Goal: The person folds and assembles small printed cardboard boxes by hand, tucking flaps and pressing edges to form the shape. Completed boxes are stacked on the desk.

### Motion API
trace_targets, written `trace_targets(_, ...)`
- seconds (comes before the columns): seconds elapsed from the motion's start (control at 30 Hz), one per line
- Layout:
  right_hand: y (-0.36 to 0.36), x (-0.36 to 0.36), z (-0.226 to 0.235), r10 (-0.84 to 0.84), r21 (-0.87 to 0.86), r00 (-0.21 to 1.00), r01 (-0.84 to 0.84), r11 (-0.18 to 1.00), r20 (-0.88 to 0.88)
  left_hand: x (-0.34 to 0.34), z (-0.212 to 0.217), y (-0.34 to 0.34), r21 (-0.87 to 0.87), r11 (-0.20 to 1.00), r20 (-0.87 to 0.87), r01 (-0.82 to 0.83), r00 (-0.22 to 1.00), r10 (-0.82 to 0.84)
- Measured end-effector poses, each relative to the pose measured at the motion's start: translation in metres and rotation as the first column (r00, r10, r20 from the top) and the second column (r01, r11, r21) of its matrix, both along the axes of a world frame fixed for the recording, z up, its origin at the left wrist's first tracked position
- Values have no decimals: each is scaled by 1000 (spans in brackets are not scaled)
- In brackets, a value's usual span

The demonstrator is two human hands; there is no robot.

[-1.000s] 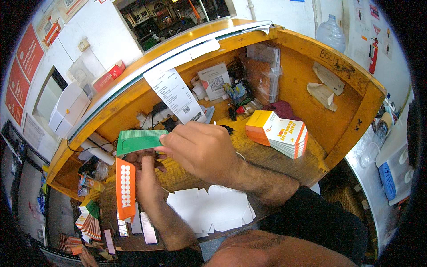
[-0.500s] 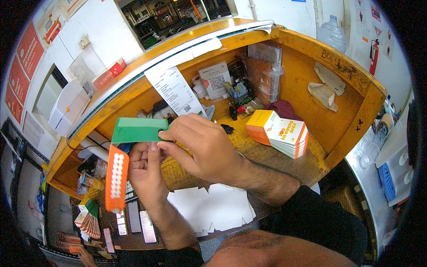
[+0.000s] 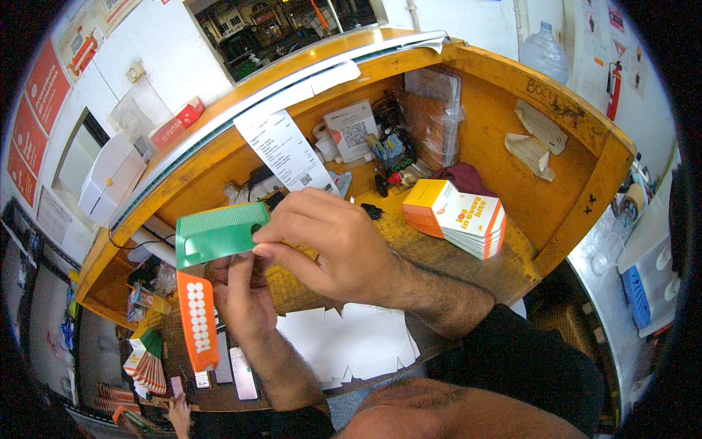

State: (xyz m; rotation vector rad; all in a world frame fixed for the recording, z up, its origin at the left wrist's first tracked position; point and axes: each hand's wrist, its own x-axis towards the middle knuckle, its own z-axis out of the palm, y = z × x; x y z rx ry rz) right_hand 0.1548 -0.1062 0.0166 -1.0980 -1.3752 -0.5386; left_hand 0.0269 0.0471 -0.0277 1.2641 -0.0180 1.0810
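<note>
A folding cardboard carton has a green panel [image 3: 212, 241] on top and an orange panel [image 3: 197, 322] with white dots hanging from its left end. My right hand [image 3: 333, 245] pinches the green panel's right end, beside a small dark hole, between thumb and fingertips. Below it, my left hand [image 3: 247, 304] holds the lower edge with a raised digit, its other fingers partly hidden behind the card. Nearest on the desk are white die-cut card sheets [image 3: 351, 344], under my right forearm. To the right stands a stack of yellow, white and orange cartons [image 3: 457, 216].
A wooden desk [image 3: 307, 289] with a raised frame surrounds the work. A long paper receipt [image 3: 285, 150] hangs from its ledge. Phones [image 3: 243, 373] and another carton stack [image 3: 144, 362] lie at the lower left. There, another person's hand [image 3: 179, 415] reaches in.
The carton has tilted, showing more of its green panel, and the orange panel has swung slightly right and down. My left hand has shifted its fingers. The other person's hand has moved right.
</note>
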Motion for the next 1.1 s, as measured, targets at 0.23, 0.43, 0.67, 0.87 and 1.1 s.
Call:
trace_targets(0.23,-3,-1,0,-49,-12,999,49,999,17,1,10,-10,108,994,-7,-17,1000,18)
trace_targets(0.43,-4,-6,-1,-70,-4,997,70,998,-45,23,15,-33,281,826,77,-489,869,488)
trace_targets(0.67,-1,-8,-5,15,-2,997,-15,1000,-77,20,22,-31,351,822,44,-449,884,465)
trace_targets(0.87,-3,-9,-4,14,22,998,-12,1000,-60,13,14,-11,360,852,35,-380,918,394)
trace_targets(1.1,1,-8,-2,-30,53,995,25,998,92,12,-15,12,-10,936,123,-353,928,351)
